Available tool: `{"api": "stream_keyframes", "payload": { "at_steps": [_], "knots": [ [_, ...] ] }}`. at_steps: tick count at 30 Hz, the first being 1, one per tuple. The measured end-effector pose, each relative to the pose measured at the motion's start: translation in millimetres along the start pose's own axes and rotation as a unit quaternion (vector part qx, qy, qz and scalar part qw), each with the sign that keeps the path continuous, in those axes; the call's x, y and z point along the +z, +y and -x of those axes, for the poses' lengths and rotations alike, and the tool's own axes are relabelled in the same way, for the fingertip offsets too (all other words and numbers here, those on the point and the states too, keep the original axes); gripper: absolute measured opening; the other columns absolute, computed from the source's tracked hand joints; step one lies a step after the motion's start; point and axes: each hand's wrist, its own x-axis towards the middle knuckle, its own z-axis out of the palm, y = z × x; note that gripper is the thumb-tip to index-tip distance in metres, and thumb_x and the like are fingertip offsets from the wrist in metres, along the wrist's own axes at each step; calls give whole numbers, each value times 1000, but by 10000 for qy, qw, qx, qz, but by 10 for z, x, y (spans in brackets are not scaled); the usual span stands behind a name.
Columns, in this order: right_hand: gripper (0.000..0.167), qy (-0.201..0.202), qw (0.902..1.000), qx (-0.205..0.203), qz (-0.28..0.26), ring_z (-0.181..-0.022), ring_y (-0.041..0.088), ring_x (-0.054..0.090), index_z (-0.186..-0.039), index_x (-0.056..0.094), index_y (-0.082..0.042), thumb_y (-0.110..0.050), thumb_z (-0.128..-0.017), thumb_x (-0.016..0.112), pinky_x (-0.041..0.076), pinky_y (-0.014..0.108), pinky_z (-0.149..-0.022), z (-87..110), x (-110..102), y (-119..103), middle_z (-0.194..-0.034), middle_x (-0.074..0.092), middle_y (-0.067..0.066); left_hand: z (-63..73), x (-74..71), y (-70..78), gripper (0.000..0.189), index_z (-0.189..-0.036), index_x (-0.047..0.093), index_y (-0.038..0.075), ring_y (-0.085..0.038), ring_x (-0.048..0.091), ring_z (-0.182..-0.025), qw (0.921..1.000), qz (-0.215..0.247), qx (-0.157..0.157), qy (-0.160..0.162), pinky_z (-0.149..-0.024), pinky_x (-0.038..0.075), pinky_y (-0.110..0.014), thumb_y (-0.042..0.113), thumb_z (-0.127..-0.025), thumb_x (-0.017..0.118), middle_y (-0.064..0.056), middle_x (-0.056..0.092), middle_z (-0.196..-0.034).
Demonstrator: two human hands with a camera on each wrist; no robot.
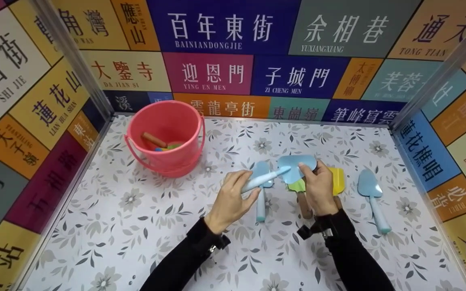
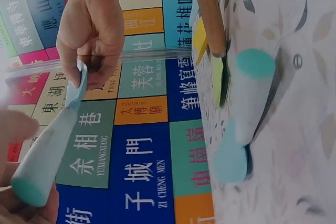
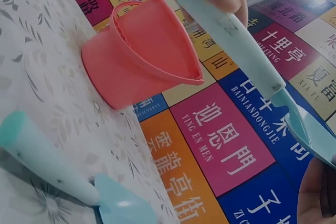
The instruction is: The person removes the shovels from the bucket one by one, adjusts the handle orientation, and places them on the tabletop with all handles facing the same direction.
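Note:
Raised above the tabletop is a light-blue toy shovel [image 1: 293, 173], held between both hands. My left hand [image 1: 227, 200] grips its handle [image 3: 231, 40] near the end. At the other end, my right hand [image 1: 320, 188] pinches the edge of the broad blade, thumb on its face. Below and between the hands lies a second light-blue shovel [image 1: 261, 206], its handle toward me. Under my right hand are a green-headed tool [image 1: 297, 186] with a brown handle and a yellow-headed tool [image 1: 339, 180], both partly covered. A light-blue pointed trowel [image 1: 372, 198] lies right of that hand.
A pink bucket [image 1: 164, 137] stands at the back left, its handle hanging down; inside are a brown-handled tool [image 1: 154, 140] and some green and blue pieces. Printed panels [image 1: 210, 72] wall in the back and sides of the flower-patterned tabletop [image 1: 136, 226].

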Motion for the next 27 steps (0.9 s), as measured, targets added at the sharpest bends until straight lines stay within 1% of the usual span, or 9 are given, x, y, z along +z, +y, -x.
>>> {"api": "stream_keyframes", "payload": {
  "at_steps": [3,5,7,10,14,17,20,23,27],
  "knots": [
    [13,-37,9991,-83,417,-81,10,63,-106,61,9,9,-93,64,56,20,-76,-32,-30,-36,-88,65,2,-110,-99,23,51,-122,64,-8,-32,61,-101,9985,-368,113,-385,-91,54,-37,18,-83,84,-19,65,-113],
    [13,-110,9974,-82,705,-79,8,61,-106,61,9,7,-93,64,54,19,-72,-48,-46,-57,-86,63,2,-192,-156,48,54,-123,63,-8,-30,61,-100,9937,-774,182,-795,-91,53,-36,24,-85,83,-18,65,-112],
    [15,-195,9952,-60,962,-77,7,60,-107,61,10,6,-94,65,54,18,-70,-63,-60,-72,-86,63,3,-265,-202,79,55,-123,63,-8,-29,60,-96,9841,-1180,253,-1304,-88,52,-35,30,-86,81,-16,66,-108],
    [17,-349,9901,-5,1358,-78,7,61,-109,62,11,4,-94,64,54,18,-69,-74,-67,-83,-89,65,5,-341,-223,117,54,-118,64,-6,-26,59,-89,9633,-1647,320,-2094,-81,52,-34,37,-89,78,-12,65,-98],
    [18,-497,9844,65,1685,-79,7,62,-109,63,13,3,-93,65,54,19,-70,-75,-39,-86,-89,67,2,-381,-178,142,46,-108,64,-1,-23,59,-81,9466,-1691,188,-2738,-69,54,-31,39,-90,76,-8,62,-88],
    [21,-663,9817,74,1782,-82,6,62,-111,62,14,4,-93,64,54,18,-73,-63,-10,-74,-92,68,2,-384,-125,156,43,-101,64,2,-21,58,-78,9386,-1653,-81,-3028,-61,54,-29,42,-90,75,-6,59,-85],
    [23,-895,9775,45,1907,-85,6,61,-114,62,15,5,-93,63,53,17,-75,-42,14,-56,-96,67,7,-368,-76,162,44,-96,64,5,-19,58,-73,9295,-1696,-276,-3262,-56,54,-28,46,-89,75,-5,58,-83],
    [23,-1057,9719,26,2102,-86,7,61,-115,63,14,4,-94,62,52,17,-76,-17,38,-41,-98,66,9,-326,-27,153,43,-91,62,7,-17,57,-66,9265,-1699,-298,-3345,-52,52,-29,47,-88,77,-3,57,-77],
    [17,-1210,9674,-25,2227,-80,9,57,-108,64,13,3,-94,63,50,18,-70,13,63,-19,-90,63,6,-273,36,141,40,-88,61,7,-18,60,-62,9235,-1692,-336,-3426,-50,52,-31,44,-89,77,-3,58,-72]
  ]
}}
